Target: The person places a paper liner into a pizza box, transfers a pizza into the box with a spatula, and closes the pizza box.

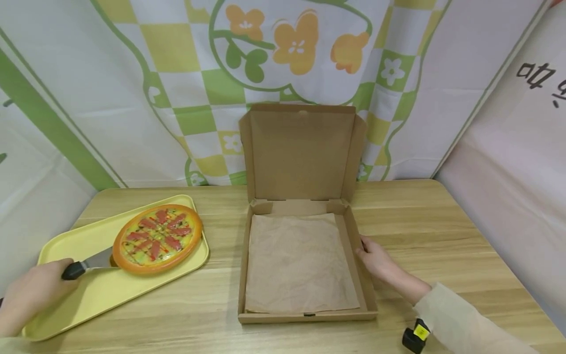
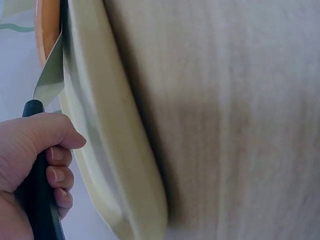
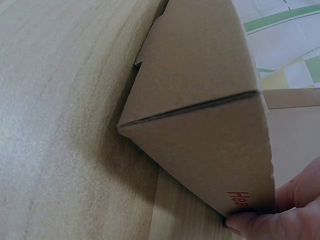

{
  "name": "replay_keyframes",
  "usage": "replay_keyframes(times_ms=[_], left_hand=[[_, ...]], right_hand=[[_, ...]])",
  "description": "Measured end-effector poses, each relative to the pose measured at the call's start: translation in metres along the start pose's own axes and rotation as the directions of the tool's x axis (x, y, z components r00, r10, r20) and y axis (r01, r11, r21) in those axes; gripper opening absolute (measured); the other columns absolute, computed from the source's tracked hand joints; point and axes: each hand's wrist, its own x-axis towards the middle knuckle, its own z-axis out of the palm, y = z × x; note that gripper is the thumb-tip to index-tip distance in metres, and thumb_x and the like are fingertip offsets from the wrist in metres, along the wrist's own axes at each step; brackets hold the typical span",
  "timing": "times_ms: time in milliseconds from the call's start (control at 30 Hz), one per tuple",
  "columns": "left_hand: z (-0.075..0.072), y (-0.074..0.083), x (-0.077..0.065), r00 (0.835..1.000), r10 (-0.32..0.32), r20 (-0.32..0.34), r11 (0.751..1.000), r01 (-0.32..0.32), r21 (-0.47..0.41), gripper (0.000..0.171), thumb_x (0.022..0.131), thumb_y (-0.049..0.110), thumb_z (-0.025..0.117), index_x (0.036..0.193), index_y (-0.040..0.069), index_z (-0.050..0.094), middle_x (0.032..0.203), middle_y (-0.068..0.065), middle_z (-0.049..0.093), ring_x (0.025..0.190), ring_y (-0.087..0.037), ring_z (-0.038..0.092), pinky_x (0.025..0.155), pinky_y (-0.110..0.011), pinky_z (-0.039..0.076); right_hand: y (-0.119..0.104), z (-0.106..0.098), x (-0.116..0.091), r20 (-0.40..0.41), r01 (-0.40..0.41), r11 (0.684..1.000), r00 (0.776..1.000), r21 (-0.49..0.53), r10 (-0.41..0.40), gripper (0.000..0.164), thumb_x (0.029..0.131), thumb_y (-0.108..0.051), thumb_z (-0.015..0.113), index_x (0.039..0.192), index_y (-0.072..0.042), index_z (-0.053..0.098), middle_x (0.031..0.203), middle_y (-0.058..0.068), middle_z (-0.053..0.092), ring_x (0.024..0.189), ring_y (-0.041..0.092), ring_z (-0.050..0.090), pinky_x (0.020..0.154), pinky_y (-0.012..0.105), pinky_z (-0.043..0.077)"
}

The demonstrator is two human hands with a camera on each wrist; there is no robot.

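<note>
My left hand grips the black handle of a pizza server, whose metal blade runs under the edge of a pizza. The pizza has an orange crust and red strips on top, and is over the right part of a yellow tray; whether it touches the tray I cannot tell. My right hand pinches the right side wall of an open cardboard pizza box, thumb outside in the right wrist view. A sheet of brown paper lines the box, and its lid stands upright behind.
The wooden table carries the tray at left and the box in the middle. A patterned cloth hangs behind them, close to the lid. On my right wrist is a black device with a yellow label.
</note>
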Motion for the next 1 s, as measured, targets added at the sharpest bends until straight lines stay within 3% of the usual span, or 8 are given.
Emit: replay_keyframes(times_ms=[433,667,1000], left_hand=[[0.001,-0.006,0.003,1.0,-0.009,-0.012,1.0,0.009,-0.026,0.017,0.081,0.021,0.06,0.077,0.008,0.051,0.073,-0.017,0.053,0.062,-0.026,0.047,0.048,-0.036,0.034],[-0.004,0.0,0.002,0.998,-0.002,-0.057,0.999,0.0,-0.039,0.018,0.083,0.023,0.058,0.074,0.011,0.049,0.07,-0.015,0.052,0.06,-0.024,0.046,0.047,-0.033,0.031],[-0.014,0.013,-0.001,0.997,0.027,-0.066,1.0,-0.028,-0.011,0.017,0.081,0.018,0.061,0.075,0.009,0.048,0.064,-0.008,0.047,0.058,-0.022,0.042,0.048,-0.032,0.029]], right_hand=[[0.0,-0.001,0.001,-0.008,0.008,1.0,1.0,-0.007,-0.008,0.042,0.092,0.006,0.035,0.128,0.025,0.025,0.129,0.041,0.033,0.122,0.048,0.032,0.099,0.053,0.031],[-0.001,0.0,0.0,-0.012,0.002,1.0,1.0,0.004,-0.002,0.042,0.092,0.006,0.034,0.128,0.025,0.024,0.128,0.041,0.034,0.121,0.048,0.034,0.098,0.052,0.032],[0.002,0.001,0.002,-0.006,0.002,1.0,1.0,0.011,-0.002,0.043,0.092,0.005,0.034,0.129,0.025,0.023,0.129,0.041,0.033,0.121,0.048,0.033,0.098,0.053,0.033]])
